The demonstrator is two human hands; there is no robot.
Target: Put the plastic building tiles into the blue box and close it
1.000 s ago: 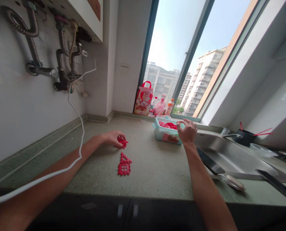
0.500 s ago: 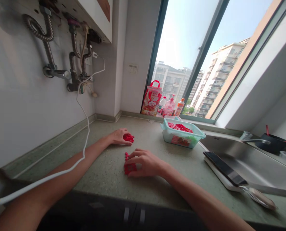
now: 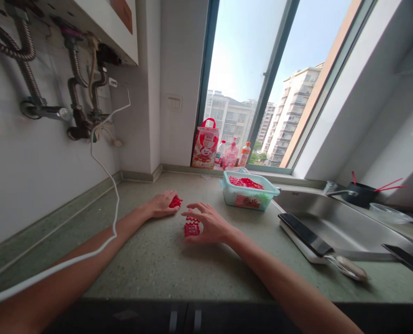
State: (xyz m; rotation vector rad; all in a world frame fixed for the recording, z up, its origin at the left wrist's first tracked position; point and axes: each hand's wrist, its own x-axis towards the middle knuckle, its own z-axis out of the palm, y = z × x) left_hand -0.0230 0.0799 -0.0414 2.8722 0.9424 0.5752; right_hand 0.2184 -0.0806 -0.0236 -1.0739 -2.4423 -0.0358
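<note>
My left hand (image 3: 162, 204) rests on the green counter (image 3: 157, 260), its fingers curled round a small clump of red pieces (image 3: 175, 202). My right hand (image 3: 209, 223) lies just to its right, fingers closed on a red lattice-like piece (image 3: 191, 228) that stands on the counter. Behind the right hand sits a pale blue plastic box (image 3: 248, 194) holding several red pieces.
A white cable (image 3: 105, 176) hangs from the wall pipes across my left arm. A sink (image 3: 331, 222) lies at right with a phone (image 3: 305, 234) on its rim and a dark pot (image 3: 361, 195) behind. A red bag (image 3: 205, 148) and bottles (image 3: 232, 155) stand at the window.
My right hand left the blue box, came down to the red lattice piece on the counter and took hold of it. My left hand stayed on its red clump.
</note>
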